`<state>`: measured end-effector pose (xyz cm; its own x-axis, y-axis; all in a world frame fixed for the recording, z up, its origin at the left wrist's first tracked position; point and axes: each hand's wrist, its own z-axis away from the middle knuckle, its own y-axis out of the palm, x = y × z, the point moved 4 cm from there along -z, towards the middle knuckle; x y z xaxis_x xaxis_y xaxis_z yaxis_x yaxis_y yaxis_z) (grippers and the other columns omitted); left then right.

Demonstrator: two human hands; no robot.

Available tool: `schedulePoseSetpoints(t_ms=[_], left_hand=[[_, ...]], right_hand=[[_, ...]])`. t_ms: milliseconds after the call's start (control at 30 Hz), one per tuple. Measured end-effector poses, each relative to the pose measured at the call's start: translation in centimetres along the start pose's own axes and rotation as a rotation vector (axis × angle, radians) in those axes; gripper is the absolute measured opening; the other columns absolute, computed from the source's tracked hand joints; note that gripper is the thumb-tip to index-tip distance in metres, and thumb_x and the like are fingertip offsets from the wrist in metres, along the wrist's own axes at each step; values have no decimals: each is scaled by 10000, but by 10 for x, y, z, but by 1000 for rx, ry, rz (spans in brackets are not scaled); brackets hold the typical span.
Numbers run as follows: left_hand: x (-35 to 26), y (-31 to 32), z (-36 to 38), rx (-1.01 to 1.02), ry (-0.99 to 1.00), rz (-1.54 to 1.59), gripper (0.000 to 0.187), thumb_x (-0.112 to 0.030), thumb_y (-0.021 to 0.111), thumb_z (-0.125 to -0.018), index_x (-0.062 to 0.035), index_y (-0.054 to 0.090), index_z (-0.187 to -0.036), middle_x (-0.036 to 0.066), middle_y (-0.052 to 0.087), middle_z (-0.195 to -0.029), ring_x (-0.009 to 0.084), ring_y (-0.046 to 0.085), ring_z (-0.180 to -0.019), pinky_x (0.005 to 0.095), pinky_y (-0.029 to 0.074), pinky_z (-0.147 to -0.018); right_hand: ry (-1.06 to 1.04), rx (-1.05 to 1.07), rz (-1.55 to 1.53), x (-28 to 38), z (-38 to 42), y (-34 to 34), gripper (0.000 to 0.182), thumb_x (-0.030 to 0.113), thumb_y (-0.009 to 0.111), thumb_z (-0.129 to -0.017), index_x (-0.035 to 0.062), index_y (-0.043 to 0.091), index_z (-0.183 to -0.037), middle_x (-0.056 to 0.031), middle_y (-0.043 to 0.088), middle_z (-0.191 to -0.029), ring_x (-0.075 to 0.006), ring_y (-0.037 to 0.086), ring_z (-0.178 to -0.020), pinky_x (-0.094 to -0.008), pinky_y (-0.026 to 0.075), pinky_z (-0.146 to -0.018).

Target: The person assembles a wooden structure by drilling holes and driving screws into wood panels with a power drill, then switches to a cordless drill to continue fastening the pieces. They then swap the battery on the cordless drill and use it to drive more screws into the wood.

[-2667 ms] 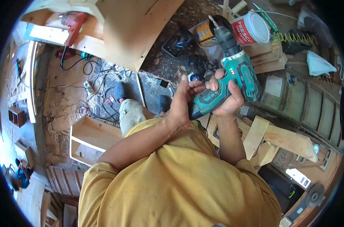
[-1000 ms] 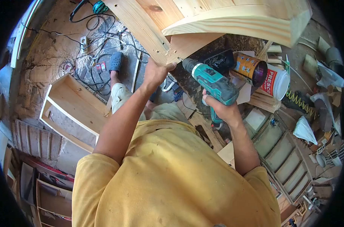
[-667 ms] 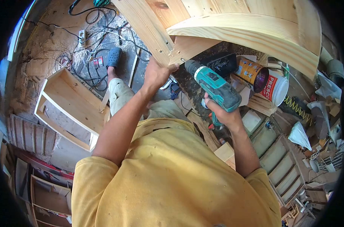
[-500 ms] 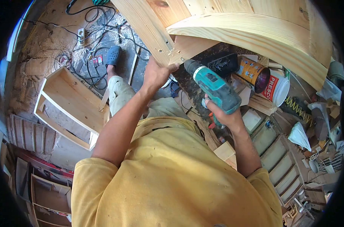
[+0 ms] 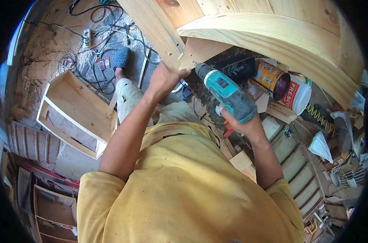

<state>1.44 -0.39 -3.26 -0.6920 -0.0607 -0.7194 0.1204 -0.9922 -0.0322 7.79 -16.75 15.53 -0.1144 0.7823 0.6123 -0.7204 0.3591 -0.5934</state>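
My right hand [image 5: 244, 123] is wrapped around the handle of a teal and black cordless drill [image 5: 228, 92]. The drill's bit points up and left, its tip at the edge of a pale triangular wooden corner piece [image 5: 202, 52]. My left hand [image 5: 163, 80] is closed on the wooden corner where that piece meets a straight board [image 5: 157, 30]. Its thumb lies near the drill's tip, and the other fingers are mostly hidden. Holes and wood shavings show on the board and corner piece. A curved wooden rail [image 5: 265, 34] arches to the right of them.
A wooden drawer-like box [image 5: 76, 107] lies to the left. Tangled cables and a power strip [image 5: 87, 37] are on the sawdust-covered floor. A rusty tin [image 5: 271, 81], a white bucket [image 5: 300, 99] and a yellow coiled hose [image 5: 321, 117] stand to the right.
The drill has shifted slightly to the left, its tip still at the corner piece's edge. The wooden corner has moved a touch, and my left hand keeps its grip there.
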Motion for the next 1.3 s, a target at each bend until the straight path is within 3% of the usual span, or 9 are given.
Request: schedulePoseSetpoints(t_ms=[100, 167, 233, 300, 533, 667, 933, 1167, 1300], left_hand=[[-42, -21, 50, -71, 37, -286, 557, -312, 810, -697, 2, 583, -1096, 203, 637, -949, 393, 609, -937, 435, 466, -855], [-74, -11, 91, -362, 702, -154, 597, -483, 790, -699, -14, 596, -1014, 168, 580, -936, 361, 568, -901, 431, 451, -810], [-134, 1, 117, -161, 1065, 55, 654, -544, 751, -681, -41, 599, -1071, 163, 559, -1075, 367, 543, -979, 430, 438, -841], [-171, 26, 116, -83, 1294, 43, 515, -497, 723, -704, -91, 619, -1005, 121, 582, -1023, 312, 576, -932, 400, 464, -805], [-160, 43, 94, -213, 1433, -8, 166, -259, 664, -680, -120, 601, -744, 43, 582, -785, 229, 612, -751, 331, 486, -661], [-158, 38, 96, -300, 1453, 31, 152, -253, 645, -684, -114, 607, -731, 40, 590, -766, 224, 608, -720, 331, 485, -660], [-163, 36, 95, -313, 1488, 29, 203, -236, 663, -609, -111, 546, -718, 50, 550, -755, 224, 566, -669, 341, 466, -610], [-141, 12, 97, 49, 1230, -87, 613, -475, 637, -817, -6, 554, -1204, 195, 554, -1200, 367, 544, -1080, 460, 433, -924], [-91, -4, 68, -43, 1080, -757, 674, -377, 681, -816, 16, 464, -1318, 232, 480, -1316, 405, 492, -1194, 505, 400, -985]], right_hand=[[-31, 7, 2, 4, -6, -6, 361, 104, 754, -713, 18, 630, -1041, -112, 688, -956, -232, 668, -869, -345, 515, -795], [42, -4, -127, -1, -4, -8, 383, 129, 773, -699, 25, 632, -1039, -112, 683, -981, -242, 662, -891, -359, 512, -816], [267, -16, -386, -10, 11, -12, 414, 155, 795, -681, 32, 631, -1041, -124, 670, -1026, -258, 650, -936, -378, 502, -856], [-104, -103, -119, -13, 13, -14, 516, 207, 813, -671, 50, 583, -1105, -149, 605, -1126, -260, 589, -1063, -395, 466, -929], [197, 129, 29, -36, 16, -20, 607, 323, 745, -754, 70, 487, -1242, -124, 524, -1254, -257, 491, -1213, -382, 422, -993], [-130, 191, 314, -17, 4, -24, 516, 288, 608, -872, 74, 424, -1304, -116, 489, -1254, -220, 471, -1228, -352, 415, -1011], [-221, 63, 144, -13, -11, -18, 521, 334, 772, -672, 75, 603, -1092, -116, 640, -1096, -302, 621, -1033, -371, 510, -870], [56, -91, 137, -6, 2, -7, 409, 277, 737, -691, 106, 642, -1049, -162, 682, -1001, -349, 640, -987, -436, 526, -822], [250, -99, -153, -13, 19, -1, 372, 247, 707, -722, 120, 652, -1067, -189, 672, -1009, -378, 626, -989, -435, 524, -822]])
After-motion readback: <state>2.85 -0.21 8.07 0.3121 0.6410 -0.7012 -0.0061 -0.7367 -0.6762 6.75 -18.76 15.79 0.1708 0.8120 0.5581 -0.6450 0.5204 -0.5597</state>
